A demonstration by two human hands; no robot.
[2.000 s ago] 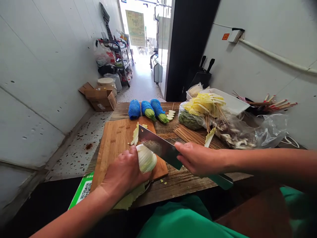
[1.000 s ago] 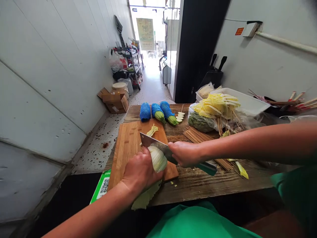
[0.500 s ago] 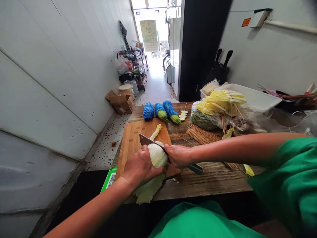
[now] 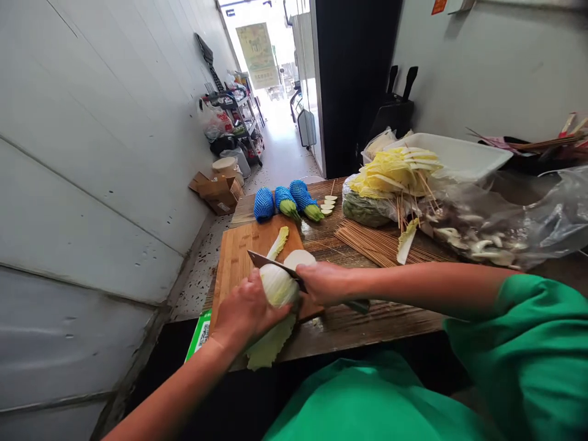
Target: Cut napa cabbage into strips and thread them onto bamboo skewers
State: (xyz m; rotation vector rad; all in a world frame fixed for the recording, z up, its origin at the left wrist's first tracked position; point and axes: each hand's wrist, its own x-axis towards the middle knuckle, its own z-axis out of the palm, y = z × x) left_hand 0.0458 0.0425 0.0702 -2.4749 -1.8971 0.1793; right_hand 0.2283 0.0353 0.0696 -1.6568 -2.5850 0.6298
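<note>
My left hand (image 4: 245,306) is closed round a napa cabbage (image 4: 279,286), pressing it against the wooden cutting board (image 4: 236,251). A cleaver (image 4: 271,263) is in my right hand (image 4: 324,283), its blade running along the cabbage's far side. Beyond the blade sits a pale cut end (image 4: 299,258) of the cabbage. A loose cabbage leaf (image 4: 278,242) lies further back on the board. Under my left hand, a large outer leaf (image 4: 272,346) hangs over the near edge of the table.
Zucchini in blue foam nets (image 4: 287,203) lie behind the board, beside zucchini slices (image 4: 328,205) on a skewer. To the right are bamboo skewers (image 4: 367,244), skewered cabbage leaves (image 4: 395,171), a white plastic tub (image 4: 459,153) and a clear bag of mushrooms (image 4: 487,239).
The cleaver has cut into the cabbage, and a pale end piece now shows beyond the blade. My view has tilted and shifted a little to the right.
</note>
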